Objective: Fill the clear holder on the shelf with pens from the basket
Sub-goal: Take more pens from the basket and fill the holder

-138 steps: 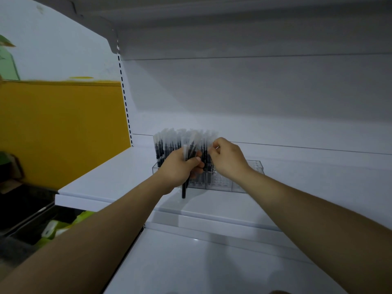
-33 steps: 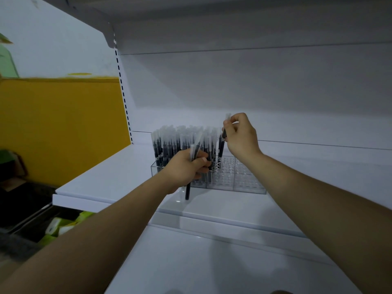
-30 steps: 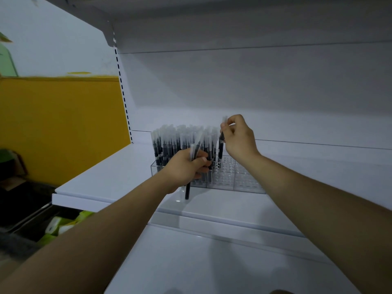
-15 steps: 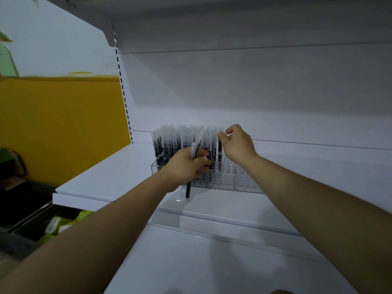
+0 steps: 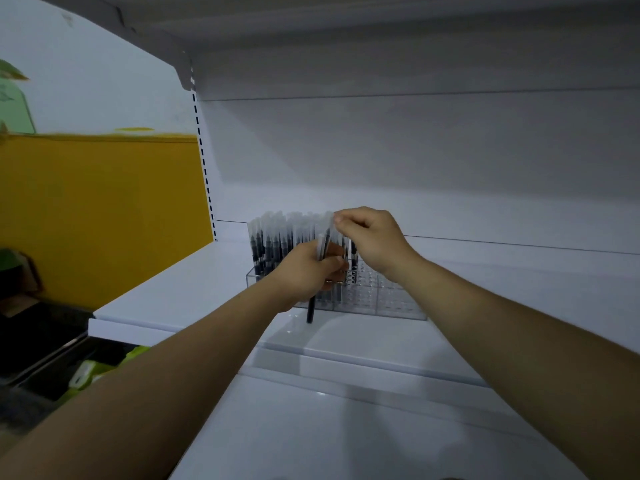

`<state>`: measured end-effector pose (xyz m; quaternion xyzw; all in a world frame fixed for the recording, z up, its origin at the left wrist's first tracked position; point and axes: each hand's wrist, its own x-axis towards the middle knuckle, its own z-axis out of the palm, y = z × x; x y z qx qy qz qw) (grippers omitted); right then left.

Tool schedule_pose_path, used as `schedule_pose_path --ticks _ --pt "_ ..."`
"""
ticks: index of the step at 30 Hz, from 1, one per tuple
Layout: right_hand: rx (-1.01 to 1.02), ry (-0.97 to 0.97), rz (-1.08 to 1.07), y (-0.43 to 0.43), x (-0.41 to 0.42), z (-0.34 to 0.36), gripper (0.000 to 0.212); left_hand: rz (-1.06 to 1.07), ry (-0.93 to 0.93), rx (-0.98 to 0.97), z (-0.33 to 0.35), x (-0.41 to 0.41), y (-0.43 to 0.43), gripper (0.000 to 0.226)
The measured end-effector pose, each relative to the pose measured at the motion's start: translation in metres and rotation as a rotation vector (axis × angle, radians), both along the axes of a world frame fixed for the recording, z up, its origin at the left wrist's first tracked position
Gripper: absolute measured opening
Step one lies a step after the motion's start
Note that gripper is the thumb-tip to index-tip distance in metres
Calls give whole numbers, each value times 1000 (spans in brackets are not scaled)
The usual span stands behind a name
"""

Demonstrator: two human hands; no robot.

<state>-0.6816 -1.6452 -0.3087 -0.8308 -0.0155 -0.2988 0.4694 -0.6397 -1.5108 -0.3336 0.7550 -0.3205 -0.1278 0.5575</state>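
- Plain white shelf (image 5: 180, 292) runs across the middle, and a lower shelf (image 5: 311, 427), also white, sits closer to the camera.
- The back panel (image 5: 415, 150) is flat white-grey, with a top board (image 5: 346, 26) overhead, so the light's pretty dim and bluish.
- A slotted upright (image 5: 204, 174) with black slots runs down the left edge.
- Off to the left there's a yellow wall (image 5: 104, 209), going pale higher up, with a blurry green shape (image 5: 14, 98) at the edge.
- Bottom left is dark, with some lime-green packs (image 5: 90, 372) in there.

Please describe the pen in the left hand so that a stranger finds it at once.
On the white shelf stands a clear holder, its left part packed with pens. In front of it the left hand grips a pen; only this one's dark end hangs below the hand, outside the holder.
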Motion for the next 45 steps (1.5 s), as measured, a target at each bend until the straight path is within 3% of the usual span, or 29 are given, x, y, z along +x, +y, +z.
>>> schedule_pose_path --ticks 5,10,13,18,28,45 --pt "16 19 62 2 -5 -1 12 -5 -37 40 0 -1 -5 25" --pt "235 -173 -88 -2 -1 11 20 16 -75 101 -5 4 -2 18" --pt "238 -255 -163 -14 -1 15 19 49 -53 105 -8 9 3 30" --pt "105 -145 -245 -26 13 -4 12 60 -56 118 -10 12 3 30" --pt "-99 -88 -262 -24 23 -21 22 65 -90 139 -12 14 4 30" --pt "-196 107 -352 -23 31 -26 25 44 -76 119 -11 9 3 33"
